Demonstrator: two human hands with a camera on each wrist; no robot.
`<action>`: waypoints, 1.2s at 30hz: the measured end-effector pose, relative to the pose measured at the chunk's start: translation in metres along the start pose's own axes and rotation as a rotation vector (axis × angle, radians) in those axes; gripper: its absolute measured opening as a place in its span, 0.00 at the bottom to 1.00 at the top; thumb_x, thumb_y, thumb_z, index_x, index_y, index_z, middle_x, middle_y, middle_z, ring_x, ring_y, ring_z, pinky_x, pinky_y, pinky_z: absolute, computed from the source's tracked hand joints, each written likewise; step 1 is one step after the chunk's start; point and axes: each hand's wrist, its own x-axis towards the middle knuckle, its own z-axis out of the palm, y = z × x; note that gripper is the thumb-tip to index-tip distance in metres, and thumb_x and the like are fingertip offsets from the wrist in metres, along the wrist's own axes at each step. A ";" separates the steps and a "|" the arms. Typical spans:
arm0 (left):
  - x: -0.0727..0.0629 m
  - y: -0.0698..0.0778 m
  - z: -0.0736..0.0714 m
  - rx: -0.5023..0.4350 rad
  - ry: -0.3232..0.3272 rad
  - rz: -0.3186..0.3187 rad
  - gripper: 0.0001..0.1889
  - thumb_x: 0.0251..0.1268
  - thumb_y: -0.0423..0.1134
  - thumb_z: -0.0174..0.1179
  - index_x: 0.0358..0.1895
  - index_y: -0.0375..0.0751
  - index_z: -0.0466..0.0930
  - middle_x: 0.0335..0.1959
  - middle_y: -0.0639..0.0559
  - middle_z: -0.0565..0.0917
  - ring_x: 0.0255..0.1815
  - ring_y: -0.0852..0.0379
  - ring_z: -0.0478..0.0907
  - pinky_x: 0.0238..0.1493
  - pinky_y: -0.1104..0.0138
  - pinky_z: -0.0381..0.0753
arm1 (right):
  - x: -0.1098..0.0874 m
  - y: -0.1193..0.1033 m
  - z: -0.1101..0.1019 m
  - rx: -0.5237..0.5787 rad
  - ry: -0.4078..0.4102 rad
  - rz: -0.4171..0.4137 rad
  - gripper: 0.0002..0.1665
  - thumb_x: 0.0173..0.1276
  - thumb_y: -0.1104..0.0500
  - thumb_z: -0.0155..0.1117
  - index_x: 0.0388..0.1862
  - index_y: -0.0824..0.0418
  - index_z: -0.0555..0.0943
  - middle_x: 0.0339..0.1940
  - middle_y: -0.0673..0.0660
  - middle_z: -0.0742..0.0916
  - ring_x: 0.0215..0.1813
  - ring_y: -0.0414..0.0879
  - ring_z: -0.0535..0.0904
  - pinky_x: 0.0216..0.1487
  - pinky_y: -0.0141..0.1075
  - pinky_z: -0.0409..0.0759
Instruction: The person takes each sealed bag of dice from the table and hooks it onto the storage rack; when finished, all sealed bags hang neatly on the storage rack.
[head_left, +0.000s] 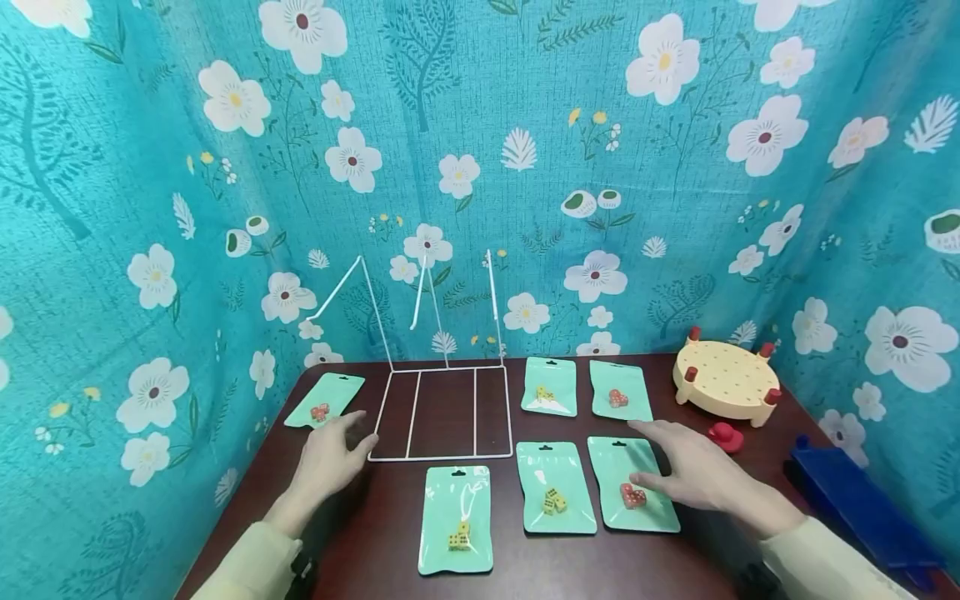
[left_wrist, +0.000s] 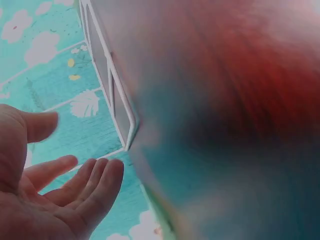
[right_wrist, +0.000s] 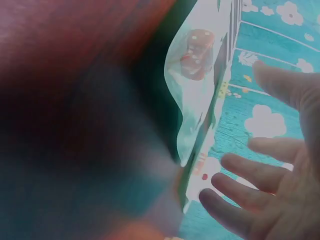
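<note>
My left hand [head_left: 327,457] hovers empty, its fingers loosely spread, by the front left corner of a white wire rack [head_left: 442,457]. Just beyond those fingertips lies a mint pouch with red dice [head_left: 339,390]. My right hand [head_left: 693,467] is also empty, fingers apart, partly covering another mint pouch of red dice [head_left: 622,458] in the head view. In the right wrist view that pouch [right_wrist: 192,105] stands out beside the extended fingers [right_wrist: 257,172]. The left wrist view has the rack's corner [left_wrist: 131,130] close to relaxed fingers [left_wrist: 102,192].
More mint pouches, some with yellow dice [head_left: 555,500], lie in the middle and right. A cream round stand with red legs [head_left: 723,379], a small red hat-shaped piece [head_left: 726,437] and a dark blue object [head_left: 862,508] sit at right. Floral cloth [head_left: 480,208] surrounds the brown table [head_left: 360,558].
</note>
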 end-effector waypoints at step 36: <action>0.034 -0.025 0.026 -0.286 -0.186 -0.330 0.21 0.64 0.26 0.73 0.61 0.35 0.93 0.42 0.46 0.94 0.34 0.58 0.86 0.38 0.64 0.88 | 0.025 0.028 0.014 0.220 -0.019 -0.012 0.26 0.54 0.57 0.93 0.51 0.50 0.92 0.49 0.47 0.92 0.45 0.40 0.78 0.42 0.31 0.77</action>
